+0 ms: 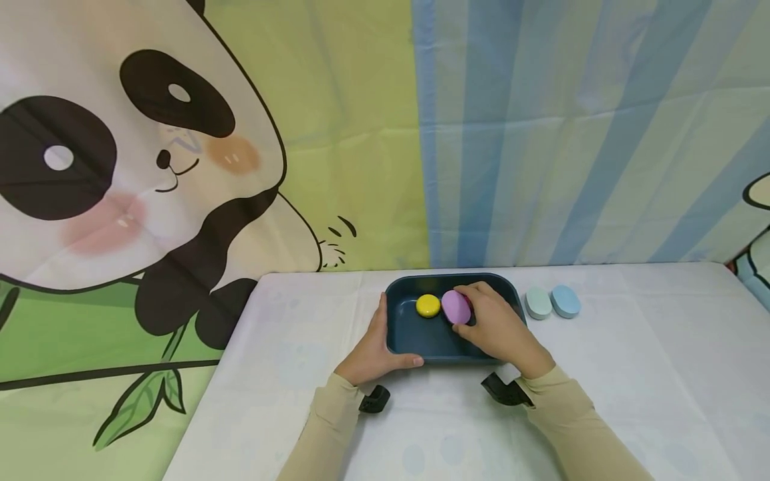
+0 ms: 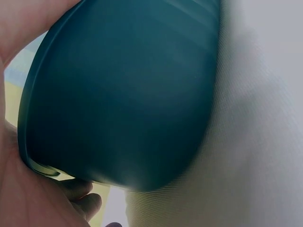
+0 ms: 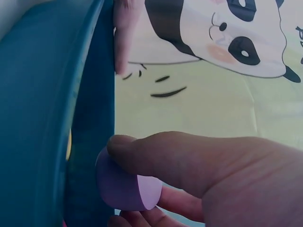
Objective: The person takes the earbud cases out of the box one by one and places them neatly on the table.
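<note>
A dark teal rectangular tray (image 1: 415, 343) lies on the white-covered table. My left hand (image 1: 374, 351) grips its left end, fingers along the side and thumb at the front edge; the left wrist view shows the tray's outer wall (image 2: 128, 104) close up. Over the tray's right half, my right hand (image 1: 500, 327) pinches a purple round disc (image 1: 455, 307) between thumb and fingers, tilted on edge. The right wrist view shows the thick side of this purple disc (image 3: 118, 184). A yellow round disc (image 1: 428, 306) lies in the tray. Something red (image 1: 468, 302) is mostly hidden behind the purple disc.
Just right of the tray, a pale green disc (image 1: 538, 303) and a light blue disc (image 1: 565, 301) sit side by side on the table (image 1: 650, 374). A cloth backdrop (image 1: 361, 133) with a panda print hangs behind the table. Black straps or mounts sit at both wrists.
</note>
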Motion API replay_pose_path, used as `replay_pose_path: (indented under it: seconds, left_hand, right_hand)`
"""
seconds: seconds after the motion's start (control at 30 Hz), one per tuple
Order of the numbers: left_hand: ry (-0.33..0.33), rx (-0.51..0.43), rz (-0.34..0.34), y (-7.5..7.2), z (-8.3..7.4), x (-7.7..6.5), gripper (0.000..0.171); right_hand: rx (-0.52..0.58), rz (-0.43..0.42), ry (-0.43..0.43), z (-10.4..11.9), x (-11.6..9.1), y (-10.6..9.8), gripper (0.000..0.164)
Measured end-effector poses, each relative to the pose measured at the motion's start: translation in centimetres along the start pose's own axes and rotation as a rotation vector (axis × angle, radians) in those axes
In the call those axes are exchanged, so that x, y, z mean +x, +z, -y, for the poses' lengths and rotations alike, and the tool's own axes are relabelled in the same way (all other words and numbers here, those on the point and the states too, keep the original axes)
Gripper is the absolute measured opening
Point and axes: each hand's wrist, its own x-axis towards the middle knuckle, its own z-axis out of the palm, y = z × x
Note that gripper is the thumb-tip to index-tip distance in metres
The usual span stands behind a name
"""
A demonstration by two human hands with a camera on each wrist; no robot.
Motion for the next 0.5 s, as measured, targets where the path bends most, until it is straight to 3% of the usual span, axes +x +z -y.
replay_pose_path:
  seconds: [0.5]
  left_hand:
    - [0.023,-0.009,0.002,0.0,-0.1,-0.1,0.128]
  right_hand:
    - [0.037,-0.042,0.019,-3.3,-2.0,-3.2,0.062]
